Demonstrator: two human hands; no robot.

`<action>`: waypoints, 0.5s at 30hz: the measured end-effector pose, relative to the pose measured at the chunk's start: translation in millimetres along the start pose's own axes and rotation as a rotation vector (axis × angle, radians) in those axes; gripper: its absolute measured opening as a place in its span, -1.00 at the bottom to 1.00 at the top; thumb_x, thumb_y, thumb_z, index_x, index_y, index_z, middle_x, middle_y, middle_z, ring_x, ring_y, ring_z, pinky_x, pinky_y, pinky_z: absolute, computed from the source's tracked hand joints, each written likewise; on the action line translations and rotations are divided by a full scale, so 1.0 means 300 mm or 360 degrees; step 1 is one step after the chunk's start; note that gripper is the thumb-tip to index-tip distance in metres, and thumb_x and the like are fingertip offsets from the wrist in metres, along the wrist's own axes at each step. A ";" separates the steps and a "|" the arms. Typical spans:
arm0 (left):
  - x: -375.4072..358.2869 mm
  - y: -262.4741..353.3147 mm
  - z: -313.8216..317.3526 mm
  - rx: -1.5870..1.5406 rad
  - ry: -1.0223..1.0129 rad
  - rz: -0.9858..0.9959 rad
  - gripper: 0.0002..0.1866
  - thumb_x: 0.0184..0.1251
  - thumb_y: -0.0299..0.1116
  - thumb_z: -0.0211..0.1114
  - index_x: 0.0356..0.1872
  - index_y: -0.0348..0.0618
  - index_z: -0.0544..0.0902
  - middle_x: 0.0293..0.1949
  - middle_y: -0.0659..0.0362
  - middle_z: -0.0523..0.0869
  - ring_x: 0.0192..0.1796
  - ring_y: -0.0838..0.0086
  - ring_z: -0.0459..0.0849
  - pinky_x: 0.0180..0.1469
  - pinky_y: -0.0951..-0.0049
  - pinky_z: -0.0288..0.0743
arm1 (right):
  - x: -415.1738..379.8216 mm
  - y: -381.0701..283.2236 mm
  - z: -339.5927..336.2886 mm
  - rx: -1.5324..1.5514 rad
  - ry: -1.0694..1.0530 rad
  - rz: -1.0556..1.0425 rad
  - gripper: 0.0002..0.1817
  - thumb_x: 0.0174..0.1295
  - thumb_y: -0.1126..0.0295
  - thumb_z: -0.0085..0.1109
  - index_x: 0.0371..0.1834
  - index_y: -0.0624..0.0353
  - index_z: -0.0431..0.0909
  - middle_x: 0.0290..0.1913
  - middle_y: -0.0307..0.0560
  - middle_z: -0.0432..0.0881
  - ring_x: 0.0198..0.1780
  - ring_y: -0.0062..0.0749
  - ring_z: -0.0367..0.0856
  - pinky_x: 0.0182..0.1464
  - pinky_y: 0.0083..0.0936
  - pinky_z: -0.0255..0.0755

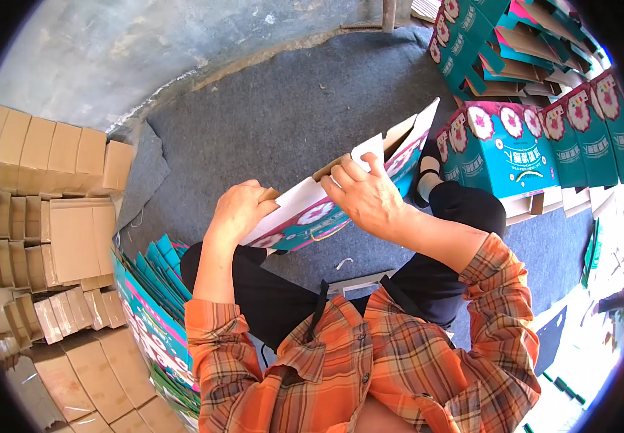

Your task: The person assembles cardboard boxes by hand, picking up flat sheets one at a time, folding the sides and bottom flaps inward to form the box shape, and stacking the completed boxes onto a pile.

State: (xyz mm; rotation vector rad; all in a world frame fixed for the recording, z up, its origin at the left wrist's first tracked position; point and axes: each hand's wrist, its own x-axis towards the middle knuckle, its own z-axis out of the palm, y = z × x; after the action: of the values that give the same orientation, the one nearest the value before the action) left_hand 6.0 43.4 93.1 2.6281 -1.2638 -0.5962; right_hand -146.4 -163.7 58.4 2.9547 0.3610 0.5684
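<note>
A teal and magenta printed cardboard box is held up between my knees, tilted, with its white flaps along the upper edge. My left hand is closed on the flap at the box's near left corner. Around the middle of the same upper edge, my right hand has its fingers curled over the flaps. Farther right, the flaps at the other end stand apart, with brown inner cardboard showing. A yellow cord handle shows on the printed side below my right hand.
Several finished-looking teal boxes stand at the right, with more stacked behind. Flat teal cartons lean beside my left leg. Brown cartons are piled along the left. Grey carpet covers the floor up to the wall.
</note>
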 end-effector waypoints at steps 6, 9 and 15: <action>-0.002 -0.032 0.032 -0.0230 0.0062 0.0093 -0.74 0.26 -0.21 0.18 -0.20 -0.08 0.75 -0.34 0.05 0.62 -0.20 0.16 0.63 -0.11 0.24 0.49 | 0.019 -0.013 -0.006 0.0194 -0.0127 0.0024 -0.71 0.11 0.33 0.09 -0.11 0.18 0.54 -0.04 -0.07 0.56 0.08 -0.20 0.43 0.19 -0.14 0.26; 0.006 -0.022 0.023 -0.0653 0.0016 0.0130 -0.72 0.34 -0.21 0.16 -0.14 -0.12 0.74 -0.32 0.07 0.65 -0.20 0.22 0.64 -0.09 0.30 0.50 | 0.023 -0.024 -0.017 0.0276 -0.0126 0.0038 -0.68 0.04 0.40 0.13 -0.09 0.16 0.53 -0.11 -0.14 0.52 0.07 -0.29 0.43 0.07 -0.29 0.26; 0.021 -0.005 0.010 -0.0857 -0.0122 0.0280 -0.74 0.34 -0.32 0.20 -0.06 -0.16 0.72 -0.22 0.08 0.68 -0.21 0.36 0.66 -0.11 0.40 0.51 | 0.010 -0.043 -0.003 0.0411 -0.0021 0.0039 -0.71 0.03 0.39 0.15 -0.14 0.19 0.53 -0.05 -0.08 0.54 0.00 -0.30 0.49 -0.02 -0.36 0.32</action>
State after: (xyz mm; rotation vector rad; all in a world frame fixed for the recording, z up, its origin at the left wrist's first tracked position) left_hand 9.4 39.6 88.2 2.0509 -1.1396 -0.8698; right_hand -146.8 -150.6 58.3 3.2119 0.4277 0.5425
